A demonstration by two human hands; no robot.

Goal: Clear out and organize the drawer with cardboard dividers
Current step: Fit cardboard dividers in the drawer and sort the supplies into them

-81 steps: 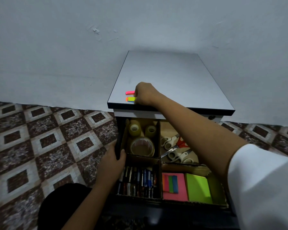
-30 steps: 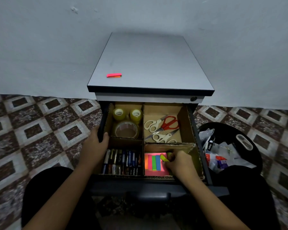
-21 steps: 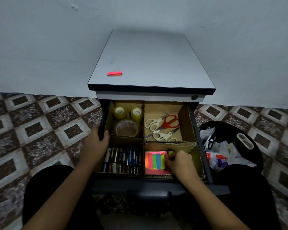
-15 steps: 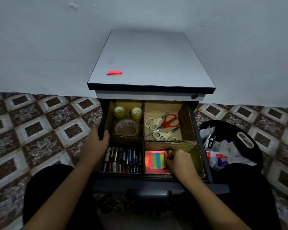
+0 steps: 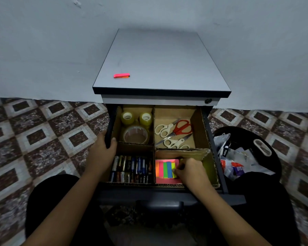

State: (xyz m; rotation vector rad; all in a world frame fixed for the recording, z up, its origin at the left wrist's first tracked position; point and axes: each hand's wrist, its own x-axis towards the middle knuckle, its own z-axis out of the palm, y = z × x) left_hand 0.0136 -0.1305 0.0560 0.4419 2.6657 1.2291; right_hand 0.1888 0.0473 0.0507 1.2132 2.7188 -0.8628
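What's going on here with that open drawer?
A person is sorting a drawer split by cardboard dividers. The left hand grips its left edge while the right hand sets a yellow sticky tab beside other coloured tabs on a pink notepad. Tape rolls, scissors and batteries fill the other compartments. One pink tab lies on the cabinet top.

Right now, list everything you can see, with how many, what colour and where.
Cabinet: one, grey top, against wall.
Drawer: one, open, cardboard dividers.
Tape rolls: three, yellowish and clear, back-left compartment.
Scissors: three, two white-handled, one red, back-right.
Batteries: many, mixed colours, front-left.
Sticky flags: several colours, on pink pad, front-right.
Flag strip: pink, on cabinet top.
Bin: one, black, trash-filled, right.
Left hand: grips drawer side.
Right hand: on flags.
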